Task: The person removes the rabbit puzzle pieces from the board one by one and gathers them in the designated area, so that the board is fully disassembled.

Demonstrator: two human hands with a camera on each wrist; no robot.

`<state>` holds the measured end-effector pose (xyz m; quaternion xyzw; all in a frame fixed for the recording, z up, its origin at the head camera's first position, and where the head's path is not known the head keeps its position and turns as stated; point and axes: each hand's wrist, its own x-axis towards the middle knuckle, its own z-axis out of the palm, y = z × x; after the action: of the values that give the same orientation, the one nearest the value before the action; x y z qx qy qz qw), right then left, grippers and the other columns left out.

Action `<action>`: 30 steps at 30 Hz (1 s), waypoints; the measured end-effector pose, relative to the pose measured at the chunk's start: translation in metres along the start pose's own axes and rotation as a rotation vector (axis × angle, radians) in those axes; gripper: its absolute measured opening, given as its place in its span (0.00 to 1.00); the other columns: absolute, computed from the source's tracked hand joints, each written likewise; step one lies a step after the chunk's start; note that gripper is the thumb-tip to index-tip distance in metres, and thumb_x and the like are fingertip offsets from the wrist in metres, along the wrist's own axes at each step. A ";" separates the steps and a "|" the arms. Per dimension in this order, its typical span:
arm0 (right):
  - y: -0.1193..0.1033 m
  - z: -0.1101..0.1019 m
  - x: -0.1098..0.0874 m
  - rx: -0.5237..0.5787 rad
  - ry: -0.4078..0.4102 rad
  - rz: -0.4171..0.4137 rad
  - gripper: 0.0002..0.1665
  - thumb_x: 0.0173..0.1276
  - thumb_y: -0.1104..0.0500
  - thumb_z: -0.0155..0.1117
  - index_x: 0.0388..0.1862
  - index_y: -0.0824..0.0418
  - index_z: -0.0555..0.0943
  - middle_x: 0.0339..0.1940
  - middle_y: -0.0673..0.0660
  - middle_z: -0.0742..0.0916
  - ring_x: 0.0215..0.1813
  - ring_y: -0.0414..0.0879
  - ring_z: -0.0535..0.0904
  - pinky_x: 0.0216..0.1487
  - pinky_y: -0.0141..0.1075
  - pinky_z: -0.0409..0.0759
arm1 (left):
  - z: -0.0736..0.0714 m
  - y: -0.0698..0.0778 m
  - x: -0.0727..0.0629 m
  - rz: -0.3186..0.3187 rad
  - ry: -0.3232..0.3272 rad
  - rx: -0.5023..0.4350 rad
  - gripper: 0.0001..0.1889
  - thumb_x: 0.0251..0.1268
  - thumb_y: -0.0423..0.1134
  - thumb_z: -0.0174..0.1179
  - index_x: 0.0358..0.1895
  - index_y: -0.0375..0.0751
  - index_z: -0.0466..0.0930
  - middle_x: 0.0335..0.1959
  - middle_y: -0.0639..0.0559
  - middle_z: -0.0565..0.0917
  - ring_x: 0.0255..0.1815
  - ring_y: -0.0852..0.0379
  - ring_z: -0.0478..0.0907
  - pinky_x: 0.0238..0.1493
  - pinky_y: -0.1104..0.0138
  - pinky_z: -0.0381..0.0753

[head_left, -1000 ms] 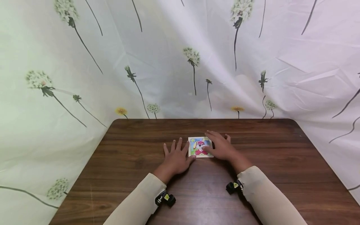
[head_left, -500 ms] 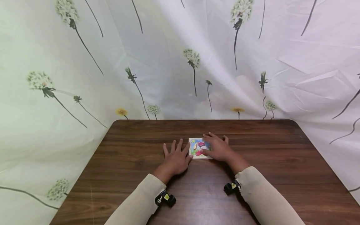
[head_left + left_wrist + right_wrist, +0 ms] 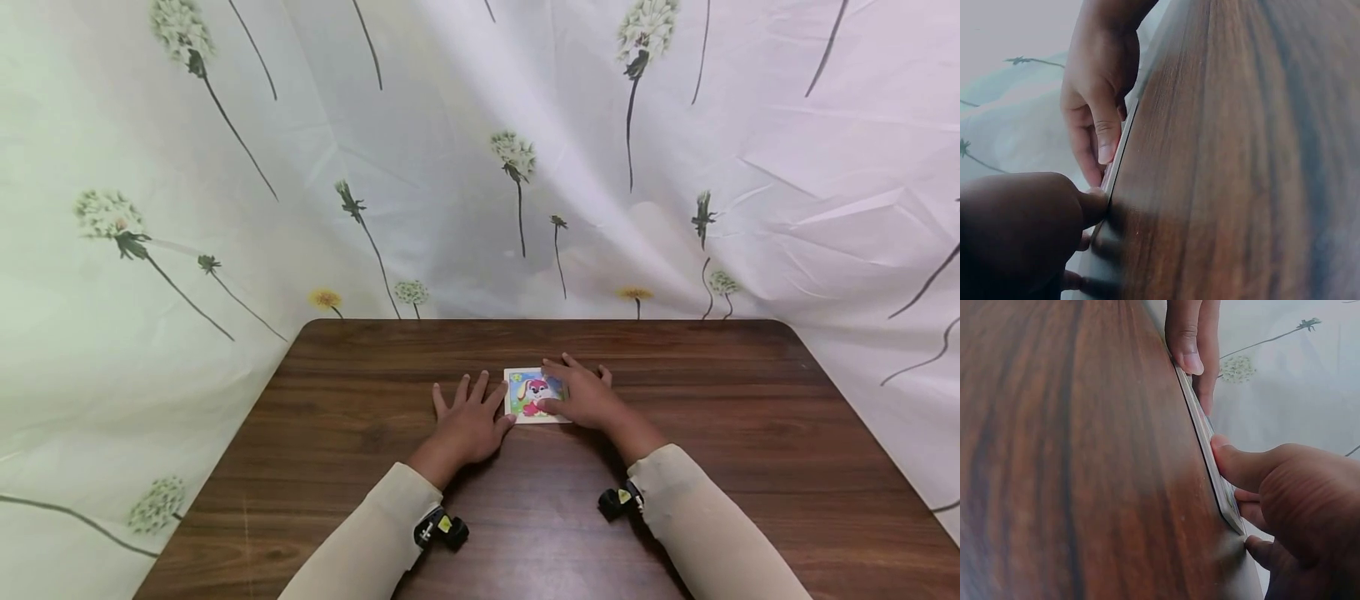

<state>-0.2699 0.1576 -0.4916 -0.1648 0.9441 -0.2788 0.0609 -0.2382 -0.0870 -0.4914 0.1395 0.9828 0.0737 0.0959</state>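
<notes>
A small square picture board [image 3: 527, 393] with a pale border lies flat on the table and shows a cartoon animal with a pink face. My left hand [image 3: 468, 427] is spread on the tabletop along its left side, thumb at the near left corner. Over the right part of the board rests my right hand [image 3: 591, 402], covering that side, with its thumb and fingers on the picture. The right wrist view shows the board's thin edge [image 3: 1204, 447] low against the wood, with the right thumb [image 3: 1225, 456] touching its top. From the left wrist view, both hands meet the board's edge [image 3: 1124, 140].
The dark wooden table [image 3: 360, 483] has rounded far corners and stands against a pale cloth [image 3: 450, 208] printed with dandelions. Each wrist wears a small black camera, one on the left [image 3: 452, 533] and one on the right [image 3: 613, 503].
My right hand has shifted slightly left, farther over the picture. The left thumb has drawn back a little from the board's near corner. Over the last half second hardly anything moves.
</notes>
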 end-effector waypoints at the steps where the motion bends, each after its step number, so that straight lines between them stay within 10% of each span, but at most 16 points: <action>1: 0.000 0.000 0.000 0.003 0.000 0.005 0.43 0.78 0.43 0.72 0.85 0.53 0.71 0.88 0.53 0.71 0.93 0.62 0.53 0.80 0.83 0.38 | 0.000 0.000 0.000 -0.002 -0.003 0.004 0.35 0.88 0.66 0.42 0.90 0.63 0.55 0.93 0.47 0.50 0.94 0.36 0.45 0.83 0.23 0.34; 13: 0.001 0.002 -0.001 -0.021 0.043 -0.009 0.41 0.78 0.41 0.72 0.83 0.56 0.75 0.85 0.55 0.76 0.91 0.63 0.58 0.78 0.82 0.41 | 0.001 0.002 -0.006 0.016 0.033 0.019 0.33 0.90 0.62 0.42 0.90 0.61 0.56 0.93 0.45 0.53 0.93 0.35 0.48 0.83 0.23 0.37; 21: -0.006 0.001 0.008 0.002 0.101 -0.123 0.31 0.80 0.50 0.70 0.77 0.60 0.80 0.79 0.62 0.82 0.84 0.63 0.71 0.73 0.72 0.60 | -0.003 0.008 -0.013 0.034 0.038 0.031 0.32 0.91 0.59 0.40 0.90 0.58 0.57 0.93 0.44 0.50 0.92 0.34 0.51 0.84 0.24 0.38; 30: -0.010 0.000 0.023 0.006 0.076 -0.172 0.25 0.80 0.55 0.72 0.72 0.59 0.84 0.73 0.61 0.85 0.77 0.62 0.76 0.74 0.70 0.64 | -0.007 0.020 -0.027 0.152 0.082 0.016 0.31 0.89 0.59 0.47 0.86 0.53 0.67 0.90 0.44 0.61 0.89 0.36 0.60 0.82 0.27 0.57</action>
<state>-0.2888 0.1416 -0.4866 -0.2345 0.9272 -0.2921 0.0014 -0.2087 -0.0768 -0.4764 0.2115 0.9730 0.0785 0.0487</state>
